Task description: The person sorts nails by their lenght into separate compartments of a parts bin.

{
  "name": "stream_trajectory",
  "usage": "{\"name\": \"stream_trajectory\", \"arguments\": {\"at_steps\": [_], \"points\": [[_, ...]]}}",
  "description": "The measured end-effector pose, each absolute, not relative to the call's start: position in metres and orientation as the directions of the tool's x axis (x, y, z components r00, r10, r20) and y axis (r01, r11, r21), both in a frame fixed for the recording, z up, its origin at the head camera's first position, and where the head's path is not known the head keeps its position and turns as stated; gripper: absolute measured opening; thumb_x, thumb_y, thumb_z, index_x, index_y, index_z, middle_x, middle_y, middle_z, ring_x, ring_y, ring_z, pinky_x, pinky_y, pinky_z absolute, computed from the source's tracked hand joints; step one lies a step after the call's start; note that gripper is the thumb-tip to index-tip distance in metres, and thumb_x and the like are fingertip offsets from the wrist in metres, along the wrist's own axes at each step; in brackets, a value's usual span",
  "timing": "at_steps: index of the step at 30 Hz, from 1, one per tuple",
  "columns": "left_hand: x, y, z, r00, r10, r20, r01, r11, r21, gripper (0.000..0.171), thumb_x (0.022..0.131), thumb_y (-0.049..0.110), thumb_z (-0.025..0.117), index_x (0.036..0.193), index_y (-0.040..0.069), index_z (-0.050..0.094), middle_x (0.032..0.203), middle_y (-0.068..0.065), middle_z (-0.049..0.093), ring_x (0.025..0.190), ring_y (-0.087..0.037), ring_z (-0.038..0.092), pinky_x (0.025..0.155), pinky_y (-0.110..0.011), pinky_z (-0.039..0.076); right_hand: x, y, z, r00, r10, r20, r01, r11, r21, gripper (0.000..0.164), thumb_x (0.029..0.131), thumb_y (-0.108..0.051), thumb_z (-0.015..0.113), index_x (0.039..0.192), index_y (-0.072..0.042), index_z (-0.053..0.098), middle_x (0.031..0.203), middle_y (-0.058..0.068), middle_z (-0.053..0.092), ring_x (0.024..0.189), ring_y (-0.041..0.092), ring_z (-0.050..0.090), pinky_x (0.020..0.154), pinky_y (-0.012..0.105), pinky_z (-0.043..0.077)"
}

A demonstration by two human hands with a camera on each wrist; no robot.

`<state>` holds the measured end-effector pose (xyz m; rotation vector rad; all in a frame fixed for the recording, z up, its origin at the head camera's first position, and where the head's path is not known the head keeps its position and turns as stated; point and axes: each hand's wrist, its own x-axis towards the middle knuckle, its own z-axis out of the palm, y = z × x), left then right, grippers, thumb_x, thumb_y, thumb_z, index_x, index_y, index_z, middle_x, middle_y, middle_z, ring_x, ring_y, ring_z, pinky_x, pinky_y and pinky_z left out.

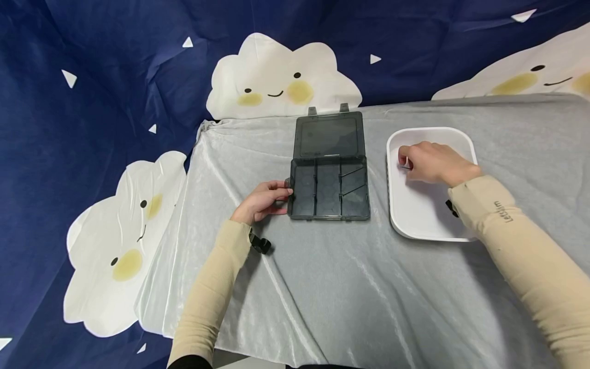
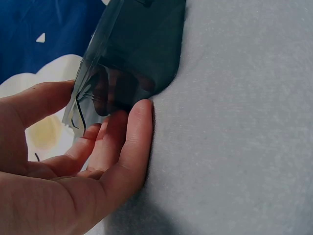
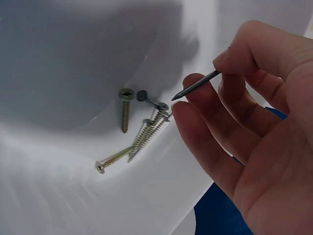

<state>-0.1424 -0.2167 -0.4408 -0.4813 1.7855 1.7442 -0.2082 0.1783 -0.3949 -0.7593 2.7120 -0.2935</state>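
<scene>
Right hand (image 1: 430, 161): I pinched nail (image 3: 196, 86), 3 o'clock tub (image 1: 428, 225).
Left hand (image 1: 264, 201): gripped box (image 1: 328, 187), 9 o'clock.
Nail: likely mid-pick; needed lifting.

A silvery-grey, soft-napped cloth (image 1: 322, 287) covered the flat work surface, which was itself hidden apart from anything glimpsed under the near edge. Creases and pale, shiny streaks ran across the fabric, and its left edge fell in loose folds.

Toward the far side, near the middle, a smoky-grey, translucent plastic compartment case (image 1: 328, 189) lay on the cloth, its base flat and its hinged lid swung open toward the far edge. To its right, apart from it with a strip of fabric between, stood a white, round-cornered, rectangular plastic tub (image 1: 410, 220), with a shadow on the cloth below its right side.
</scene>
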Motion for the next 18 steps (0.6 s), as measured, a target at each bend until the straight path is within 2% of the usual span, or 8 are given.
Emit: {"name": "stream_trajectory", "arguments": {"at_steps": [9, 18], "points": [[-0.143, -0.217, -0.44, -0.758, 0.14, -0.637, -0.634, 0.073, 0.77, 0.04, 0.093, 0.01, 0.063, 0.13, 0.002, 0.051, 0.101, -0.005, 0.058, 0.089, -0.012, 0.058, 0.063, -0.027, 0.059, -0.209, 0.181, -0.383, -0.82, -0.516, -0.248, -0.447, 0.848, -0.285, 0.027, 0.075, -0.013, 0.065, 0.102, -0.012, 0.061, 0.086, 0.002, 0.063, 0.079, 0.023, 0.057, 0.064, 0.04, 0.044], [-0.143, -0.216, -0.439, -0.759, 0.14, -0.636, -0.633, 0.072, 0.771, 0.039, 0.093, 0.01, 0.062, 0.129, 0.002, 0.051, 0.099, -0.004, 0.059, 0.089, -0.012, 0.058, 0.064, -0.027, 0.059, -0.208, 0.186, -0.377, -0.831, -0.5, -0.245, -0.431, 0.856, -0.286, 0.028, 0.076, -0.014, 0.064, 0.103, -0.014, 0.06, 0.086, 0.001, 0.062, 0.078, 0.02, 0.054, 0.062, 0.036, 0.041]]}}
